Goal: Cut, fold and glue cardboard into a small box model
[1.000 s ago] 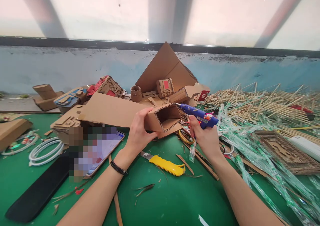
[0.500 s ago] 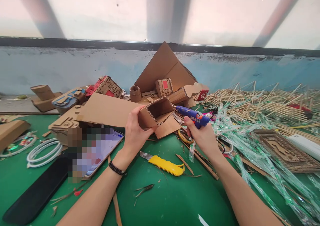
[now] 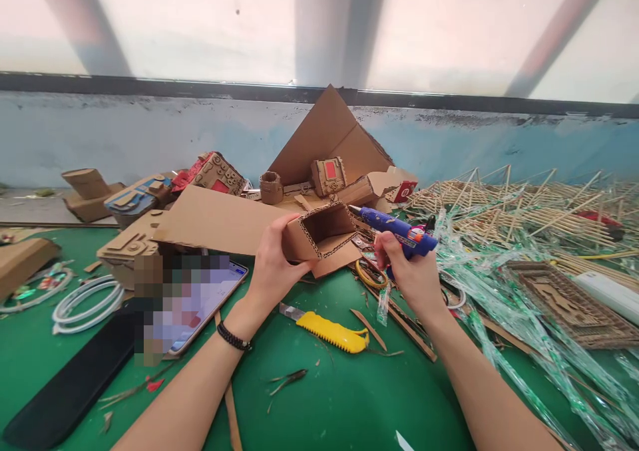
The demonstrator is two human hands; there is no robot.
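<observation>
My left hand [image 3: 278,255] is closed round a small open-ended cardboard box [image 3: 305,239], thumb below and fingers on top, its square opening facing right. In my right hand [image 3: 409,268] is a blue hot glue gun [image 3: 394,226], its nozzle close to the box's upper right edge; I cannot tell whether it touches. A larger flat cardboard sheet [image 3: 214,219] lies behind my left hand. On the green table [image 3: 349,398], below the box, rests a yellow utility knife [image 3: 332,330] with its blade pointing left.
A phone [image 3: 210,311] and a black strap-like piece [image 3: 74,378] lie at left, near a coiled white cable [image 3: 88,303]. Cardboard models [image 3: 214,175] line the back. Wooden sticks [image 3: 499,201] and green-and-clear plastic wrap [image 3: 539,324] are heaped at right.
My right hand has drawn the glue gun a little to the right. The box in my left hand has shifted slightly right and down.
</observation>
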